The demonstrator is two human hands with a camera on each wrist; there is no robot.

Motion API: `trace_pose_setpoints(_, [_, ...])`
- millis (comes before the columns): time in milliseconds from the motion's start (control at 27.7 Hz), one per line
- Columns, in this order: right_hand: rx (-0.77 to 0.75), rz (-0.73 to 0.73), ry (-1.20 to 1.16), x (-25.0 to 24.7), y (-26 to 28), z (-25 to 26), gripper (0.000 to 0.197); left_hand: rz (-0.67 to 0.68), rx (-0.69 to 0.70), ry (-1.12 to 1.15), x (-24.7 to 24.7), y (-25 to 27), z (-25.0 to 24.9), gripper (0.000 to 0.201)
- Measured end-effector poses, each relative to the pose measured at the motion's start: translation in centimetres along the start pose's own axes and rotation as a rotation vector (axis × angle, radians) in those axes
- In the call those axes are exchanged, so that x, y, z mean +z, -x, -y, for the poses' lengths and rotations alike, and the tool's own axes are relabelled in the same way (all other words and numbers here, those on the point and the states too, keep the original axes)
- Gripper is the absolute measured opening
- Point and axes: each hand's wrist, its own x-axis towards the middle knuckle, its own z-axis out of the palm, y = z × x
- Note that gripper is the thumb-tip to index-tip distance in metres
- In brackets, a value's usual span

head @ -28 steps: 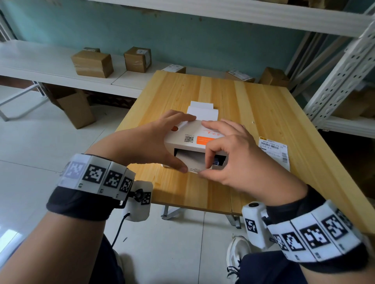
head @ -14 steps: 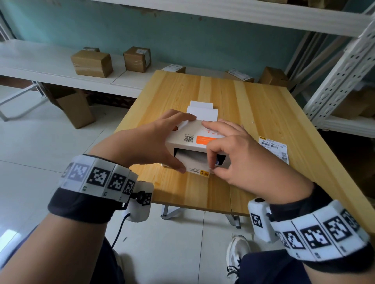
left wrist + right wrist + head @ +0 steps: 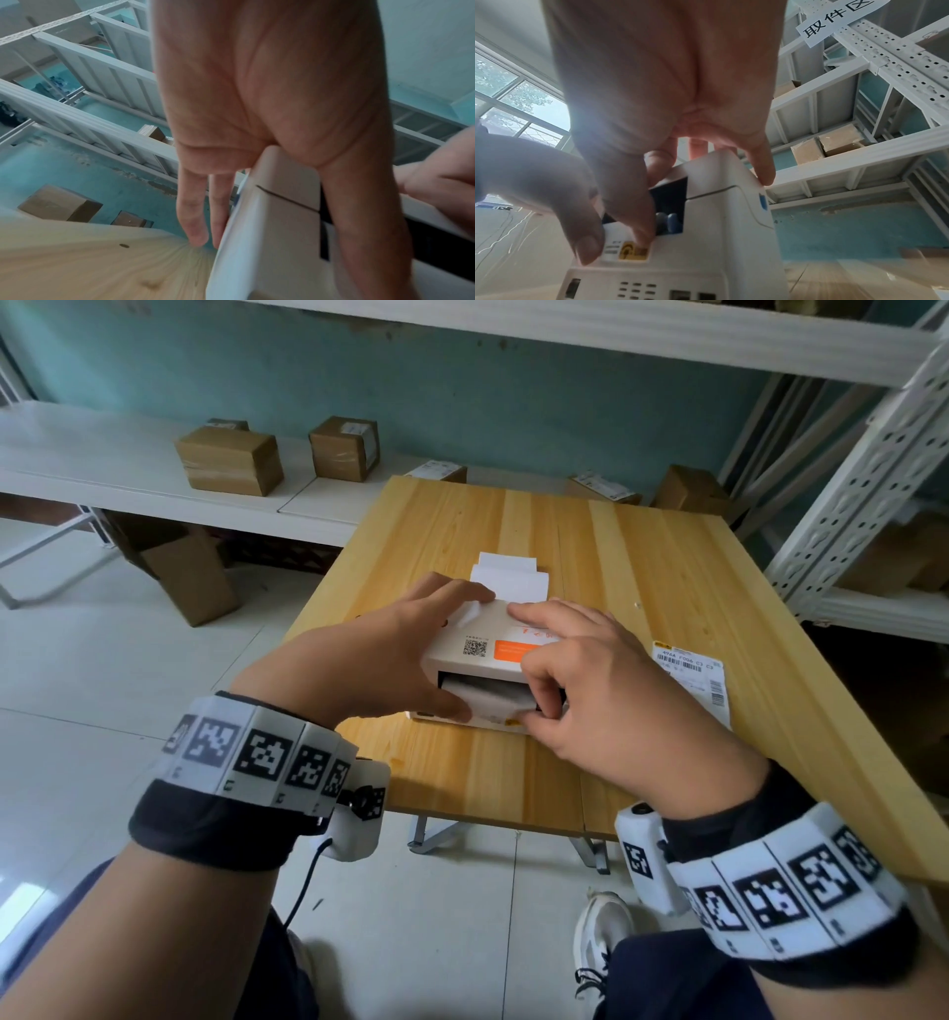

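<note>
A small white label printer (image 3: 482, 649) stands on the wooden table (image 3: 642, 567). My left hand (image 3: 390, 654) clasps its left side, fingers laid over the top and thumb against the front slot. A sheet of label paper (image 3: 488, 693) comes out of that slot. My right hand (image 3: 590, 690) pinches the sheet's right corner between thumb and curled index finger, its other fingers resting on the printer's top. In the right wrist view the right hand (image 3: 667, 81) has its thumb low on the printer (image 3: 718, 233) front. In the left wrist view the left hand (image 3: 257, 101) lies against the printer (image 3: 277, 233).
A stack of white label paper (image 3: 508, 577) lies behind the printer. A printed shipping label (image 3: 693, 680) lies flat on the table to the right. Cardboard boxes (image 3: 231, 459) sit on the white shelf beyond. A metal rack (image 3: 862, 469) stands at the right.
My right thumb and index finger have slid a little right and down along the paper at the slot. The left hand and the printer have stayed put.
</note>
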Motion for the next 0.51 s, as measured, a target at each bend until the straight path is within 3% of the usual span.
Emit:
trace_pose_setpoints(289, [0.020,0.021,-0.080,-0.3,0.3,0.1,0.039,0.009,-0.007,-0.013,0.2,0.2,-0.5,0.106])
trace_pose_setpoints(506, [0.061,0.042,-0.232,-1.2,0.3,-0.3,0.034,0.016,-0.047,0.009,-0.4,0.1,-1.3,0.089])
